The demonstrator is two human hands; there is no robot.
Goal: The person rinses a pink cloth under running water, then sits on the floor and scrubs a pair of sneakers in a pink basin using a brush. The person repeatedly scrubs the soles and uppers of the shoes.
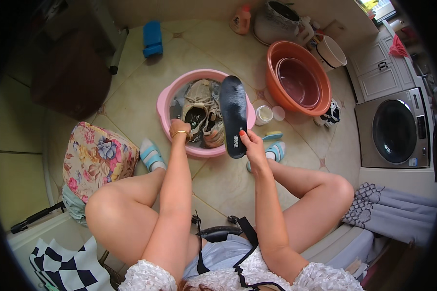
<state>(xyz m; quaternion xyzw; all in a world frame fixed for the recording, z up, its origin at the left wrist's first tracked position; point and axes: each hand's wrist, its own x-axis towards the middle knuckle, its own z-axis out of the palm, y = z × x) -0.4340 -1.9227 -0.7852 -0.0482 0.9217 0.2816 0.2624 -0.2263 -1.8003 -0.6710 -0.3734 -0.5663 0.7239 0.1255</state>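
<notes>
A pink basin [166, 107] with greyish water stands on the floor in front of me, and two beige lace-up shoes [199, 92] lie in it. My left hand [180, 129] is inside its left rim, fingers closed at the collar of the left shoe; the fingertips are partly hidden. Upright over the basin's right side, a black insole [233, 109] is held near its lower end by my right hand [253, 145], thumb on the face towards me. The insole covers part of the right shoe and the rim.
Right of the basin are an open white tub [264, 115], its lid [278, 113] and a brush [272, 136]. Beyond sit an orange basin [274, 58] and dark-and-white shoes [331, 116]. A washing machine [393, 131] stands far right. Left are a floral cushion [97, 157] and a blue plastic object [152, 38].
</notes>
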